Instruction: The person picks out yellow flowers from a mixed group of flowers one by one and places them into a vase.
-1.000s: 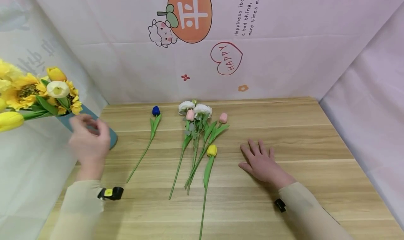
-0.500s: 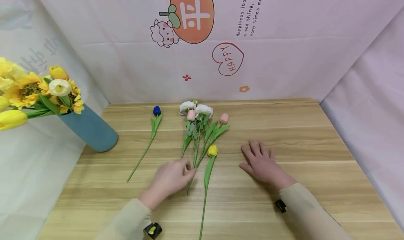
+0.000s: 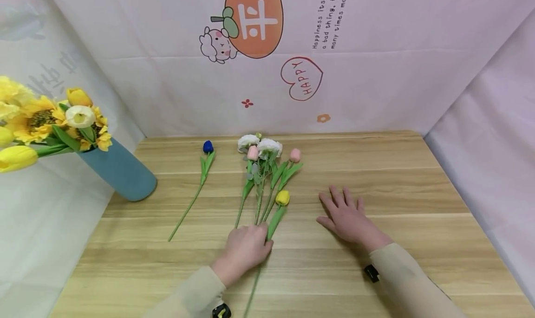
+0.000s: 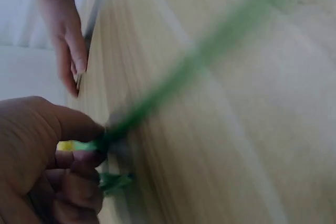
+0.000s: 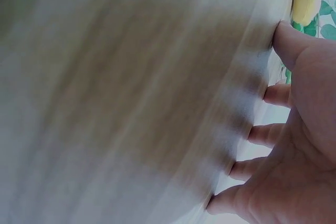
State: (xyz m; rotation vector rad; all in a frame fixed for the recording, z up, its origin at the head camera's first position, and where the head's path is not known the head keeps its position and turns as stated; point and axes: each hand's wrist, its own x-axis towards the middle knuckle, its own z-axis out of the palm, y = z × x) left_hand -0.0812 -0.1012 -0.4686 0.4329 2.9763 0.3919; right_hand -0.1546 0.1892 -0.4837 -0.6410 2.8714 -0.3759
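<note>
My left hand (image 3: 246, 249) pinches the green stem of a yellow tulip (image 3: 283, 197) between thumb and fingers. In the left wrist view that stem (image 4: 173, 85) runs blurred out of the pinch. Just beyond the hand lie a pink tulip (image 3: 252, 152), a second pink tulip (image 3: 295, 155) and white flowers (image 3: 269, 147), their lower stems partly hidden by the hand. My right hand (image 3: 349, 219) rests on the tabletop with spread fingers, holding nothing; the right wrist view shows its fingertips (image 5: 239, 170) against the wood.
A blue vase (image 3: 125, 171) with yellow and white flowers stands at the left, the blooms (image 3: 39, 118) leaning outward. One blue tulip (image 3: 208, 146) lies between it and the bunch. A printed cloth (image 3: 376, 90) hangs behind the wooden table (image 3: 397, 178).
My left hand has come from beside the vase across to the middle stems, then onto the yellow tulip's stem, whose lower end has swung left. The right hand has stayed put.
</note>
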